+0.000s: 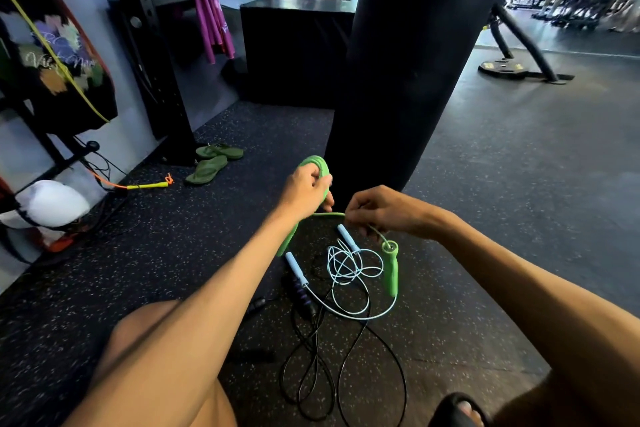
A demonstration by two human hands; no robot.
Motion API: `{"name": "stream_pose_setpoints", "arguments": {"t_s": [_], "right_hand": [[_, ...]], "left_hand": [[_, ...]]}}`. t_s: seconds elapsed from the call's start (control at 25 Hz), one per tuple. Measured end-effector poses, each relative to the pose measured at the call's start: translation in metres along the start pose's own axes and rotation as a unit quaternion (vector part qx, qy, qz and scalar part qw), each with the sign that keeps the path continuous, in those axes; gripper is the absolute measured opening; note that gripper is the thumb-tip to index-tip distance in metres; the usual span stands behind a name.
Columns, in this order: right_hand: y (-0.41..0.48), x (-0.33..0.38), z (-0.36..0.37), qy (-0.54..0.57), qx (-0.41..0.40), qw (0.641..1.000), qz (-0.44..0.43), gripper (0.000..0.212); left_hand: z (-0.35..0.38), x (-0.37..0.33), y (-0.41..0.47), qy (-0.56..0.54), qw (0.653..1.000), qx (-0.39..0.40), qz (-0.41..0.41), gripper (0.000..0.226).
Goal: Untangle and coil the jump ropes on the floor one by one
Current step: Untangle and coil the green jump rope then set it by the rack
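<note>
Green jump rope coiled in the clenched left grip, one handle half hidden behind that forearm, right grip pinching the free strand, other handle dangling, pale blue rope and black rope tangled on the floor, black handles indistinct.

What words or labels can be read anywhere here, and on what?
"Vie..." in white cursive, rest blurred: on the black flowered fabric at left.
White print on the purple towel: too blurred to read.
Yellow marks on the weight plate: too small.
</note>
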State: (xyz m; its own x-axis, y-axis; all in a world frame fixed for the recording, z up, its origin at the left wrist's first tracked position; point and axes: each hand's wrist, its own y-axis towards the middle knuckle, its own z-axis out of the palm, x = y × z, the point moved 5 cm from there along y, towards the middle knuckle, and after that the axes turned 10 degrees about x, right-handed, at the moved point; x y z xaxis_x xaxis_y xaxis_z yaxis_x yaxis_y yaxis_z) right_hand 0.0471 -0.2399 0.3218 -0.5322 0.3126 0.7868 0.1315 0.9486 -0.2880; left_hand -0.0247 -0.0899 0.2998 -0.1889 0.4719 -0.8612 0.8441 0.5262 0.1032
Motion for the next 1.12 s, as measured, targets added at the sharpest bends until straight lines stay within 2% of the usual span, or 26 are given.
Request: {"name": "stream_pose_setpoints", "arguments": {"t_s": [0.08, 0.24, 0.4, 0.56, 0.76, 0.92, 1.04, 1.12], "right_hand": [[-0.001, 0.005, -0.012, -0.058, -0.043, 0.997, -0.037, 0.013], [0.000, 0.006, -0.029, -0.183, -0.140, 0.969, -0.083, 0.013], [0.000, 0.006, -0.034, -0.158, -0.215, 0.961, -0.079, 0.026], [0.003, 0.011, -0.027, -0.137, -0.257, 0.951, -0.104, 0.032], [0.015, 0.039, 0.000, -0.057, -0.268, 0.944, -0.183, 0.024], [0.039, 0.074, 0.048, 0.084, -0.197, 0.961, -0.173, 0.021], [0.055, 0.110, 0.091, 0.203, -0.099, 0.959, -0.172, 0.014], [0.065, 0.132, 0.112, 0.239, -0.034, 0.955, -0.175, 0.016]], "left_hand": [[0.009, 0.001, -0.002, 0.054, 0.996, 0.061, -0.022, 0.026], [0.025, -0.010, -0.017, -0.030, 0.973, 0.220, -0.057, 0.036], [0.032, -0.018, -0.025, -0.147, 0.953, 0.256, -0.068, 0.048], [0.022, -0.017, -0.025, -0.221, 0.948, 0.220, -0.058, 0.043], [-0.013, -0.013, -0.054, -0.295, 0.940, 0.159, -0.067, 0.045], [-0.065, -0.001, -0.091, -0.313, 0.941, 0.100, -0.080, 0.046], [-0.115, 0.019, -0.123, -0.331, 0.937, 0.043, -0.103, 0.046], [-0.144, 0.030, -0.145, -0.347, 0.930, 0.013, -0.122, 0.045]]}}
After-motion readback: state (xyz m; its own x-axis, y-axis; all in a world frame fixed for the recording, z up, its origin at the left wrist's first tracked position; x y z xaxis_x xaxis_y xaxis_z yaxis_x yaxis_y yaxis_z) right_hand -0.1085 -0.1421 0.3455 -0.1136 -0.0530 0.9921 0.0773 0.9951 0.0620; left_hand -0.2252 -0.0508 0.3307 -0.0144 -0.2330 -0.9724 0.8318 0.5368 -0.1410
